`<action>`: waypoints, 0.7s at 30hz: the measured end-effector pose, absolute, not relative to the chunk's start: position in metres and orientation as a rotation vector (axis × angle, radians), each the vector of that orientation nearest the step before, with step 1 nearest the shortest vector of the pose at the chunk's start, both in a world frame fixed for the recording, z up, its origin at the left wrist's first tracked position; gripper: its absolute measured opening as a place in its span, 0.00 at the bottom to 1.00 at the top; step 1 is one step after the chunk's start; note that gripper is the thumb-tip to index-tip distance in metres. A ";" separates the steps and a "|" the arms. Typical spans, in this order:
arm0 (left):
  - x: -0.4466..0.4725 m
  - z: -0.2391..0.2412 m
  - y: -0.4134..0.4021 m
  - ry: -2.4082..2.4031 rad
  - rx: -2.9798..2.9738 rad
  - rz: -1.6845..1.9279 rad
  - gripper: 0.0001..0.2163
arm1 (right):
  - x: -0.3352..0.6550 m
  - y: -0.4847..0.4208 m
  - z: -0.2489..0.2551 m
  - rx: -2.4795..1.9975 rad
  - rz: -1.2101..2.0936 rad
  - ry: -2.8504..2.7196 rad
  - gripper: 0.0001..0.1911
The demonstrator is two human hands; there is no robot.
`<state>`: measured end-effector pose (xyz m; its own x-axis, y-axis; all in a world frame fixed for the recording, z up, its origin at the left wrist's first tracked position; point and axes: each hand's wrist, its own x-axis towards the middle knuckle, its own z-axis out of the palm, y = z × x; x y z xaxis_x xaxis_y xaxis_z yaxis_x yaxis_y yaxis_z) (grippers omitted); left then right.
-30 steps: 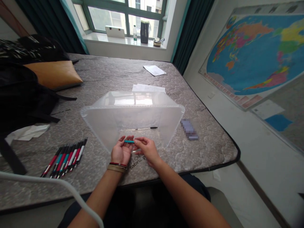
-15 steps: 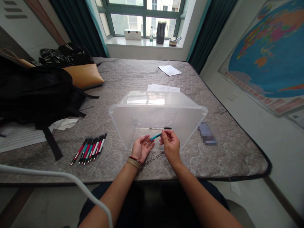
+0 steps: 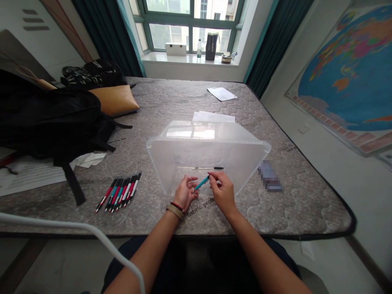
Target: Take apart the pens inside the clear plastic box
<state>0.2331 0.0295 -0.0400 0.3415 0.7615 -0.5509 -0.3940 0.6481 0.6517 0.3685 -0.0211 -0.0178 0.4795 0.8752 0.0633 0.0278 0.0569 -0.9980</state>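
A teal pen (image 3: 202, 182) slants between my two hands. My right hand (image 3: 223, 191) pinches its upper end between thumb and fingertips. My left hand (image 3: 185, 193) is palm up with its fingers apart and slightly curled; the pen's lower end reaches its fingers, and I cannot tell whether they touch it. Just beyond stands a clear plastic bin (image 3: 162, 157) tipped on its side, its opening towards me. Inside it lie a thin pen refill (image 3: 202, 168) and a short black pen part (image 3: 218, 168). Several red, teal and white pens (image 3: 119, 192) lie in a row at the left.
A black backpack (image 3: 58, 122) and a tan cushion (image 3: 118, 100) occupy the left side of the mattress (image 3: 306, 204). A blurred phone-like object (image 3: 269, 175) lies right of the bin. Papers (image 3: 222, 94) rest at the back. A white curved tube (image 3: 76, 224) crosses the lower left.
The teal pen has tilted more steeply, its lower end dropping towards my left hand. My left fingers have curled in a little. The whole view has shifted slightly.
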 end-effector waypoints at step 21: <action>0.235 -0.037 0.027 1.013 1.094 1.048 0.09 | 0.365 -0.020 -0.028 -1.333 1.085 -0.724 0.12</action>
